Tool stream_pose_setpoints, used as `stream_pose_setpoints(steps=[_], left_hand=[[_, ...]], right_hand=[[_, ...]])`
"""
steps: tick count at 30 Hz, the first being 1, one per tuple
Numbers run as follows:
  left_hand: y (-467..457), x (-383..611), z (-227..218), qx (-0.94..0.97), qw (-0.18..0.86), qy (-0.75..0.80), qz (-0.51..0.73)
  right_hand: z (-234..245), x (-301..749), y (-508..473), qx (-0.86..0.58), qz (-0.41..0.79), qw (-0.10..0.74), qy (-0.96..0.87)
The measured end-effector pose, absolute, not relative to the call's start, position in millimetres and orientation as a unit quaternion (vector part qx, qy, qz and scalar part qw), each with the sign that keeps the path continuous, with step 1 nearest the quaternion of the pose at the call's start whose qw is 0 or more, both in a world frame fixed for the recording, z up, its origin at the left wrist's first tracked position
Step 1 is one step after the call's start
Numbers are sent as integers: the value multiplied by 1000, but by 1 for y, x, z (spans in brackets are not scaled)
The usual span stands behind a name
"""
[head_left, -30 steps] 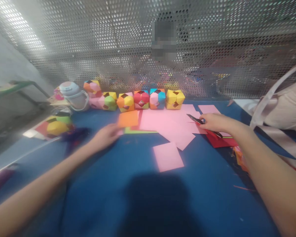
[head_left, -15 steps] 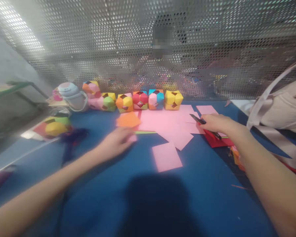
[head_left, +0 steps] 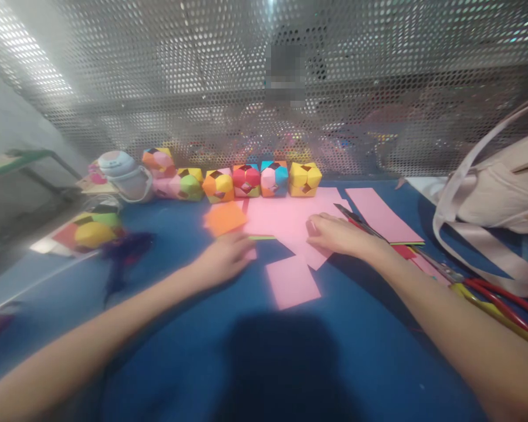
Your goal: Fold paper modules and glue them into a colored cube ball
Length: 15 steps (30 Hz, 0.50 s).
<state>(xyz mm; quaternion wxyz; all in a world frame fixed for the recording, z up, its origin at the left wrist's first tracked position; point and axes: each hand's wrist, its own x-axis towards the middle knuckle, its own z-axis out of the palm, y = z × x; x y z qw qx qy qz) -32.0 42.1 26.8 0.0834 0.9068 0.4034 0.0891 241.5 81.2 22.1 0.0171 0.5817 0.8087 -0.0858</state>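
Loose pink paper sheets (head_left: 273,214) overlap on the blue table, with a pink square (head_left: 293,281) nearer to me. My right hand (head_left: 337,233) rests over these sheets with its fingers curled down; what they pinch, if anything, is hidden. Behind its wrist lies a slim dark pointed tool (head_left: 342,208), partly covered. My left hand (head_left: 226,256) is at the near edge of an orange paper piece (head_left: 224,218), slightly blurred, fingers bent. A small pink patch shows at its fingertips, and I cannot tell whether it holds it.
Folded paper cubes (head_left: 246,180) line the back beside a white lidded bucket (head_left: 129,181). A pink paper stack (head_left: 382,217) and red-handled scissors (head_left: 504,299) lie right, before a beige bag (head_left: 497,181). More folded paper (head_left: 92,231) is left. A perforated metal panel (head_left: 229,117) stands behind.
My right hand has let go of the dark tool and moved left onto the pink sheets. The pink stack and scissors at the right now show. My left hand has shifted slightly right.
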Motion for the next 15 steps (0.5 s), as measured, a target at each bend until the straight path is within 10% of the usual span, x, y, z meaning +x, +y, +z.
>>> stream_pose_setpoints(steps=[15], left_hand=[[53, -80, 57, 872, 115, 474, -43]], right_hand=[[15, 251, 98, 594, -122, -24, 795]])
